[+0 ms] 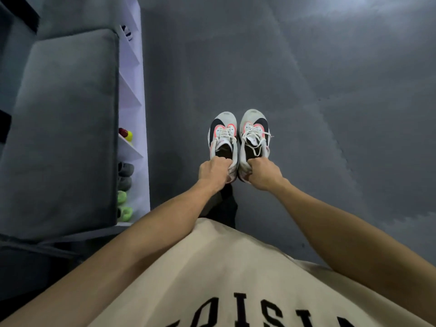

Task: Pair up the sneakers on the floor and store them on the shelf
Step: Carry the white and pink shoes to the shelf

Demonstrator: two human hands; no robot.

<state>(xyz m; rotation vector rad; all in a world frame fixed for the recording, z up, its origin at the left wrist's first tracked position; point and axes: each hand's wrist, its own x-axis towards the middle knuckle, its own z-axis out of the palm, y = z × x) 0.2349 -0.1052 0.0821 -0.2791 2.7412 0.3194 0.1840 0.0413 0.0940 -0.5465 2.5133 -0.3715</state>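
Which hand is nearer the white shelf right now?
Left. The left hand, gripping one sneaker's heel, is on the side toward the white shelf; the right hand, gripping the other sneaker, is farther out over the floor.

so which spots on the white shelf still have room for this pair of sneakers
The white shelf looks bare between the striped shoe at the far end and the red and yellow shoes. Nearer you it is crowded: grey shoes, then green shoes.

White sneakers [238,138] bear black and coral-pink patches, above a grey floor [330,90], beside a white shelf [134,90].
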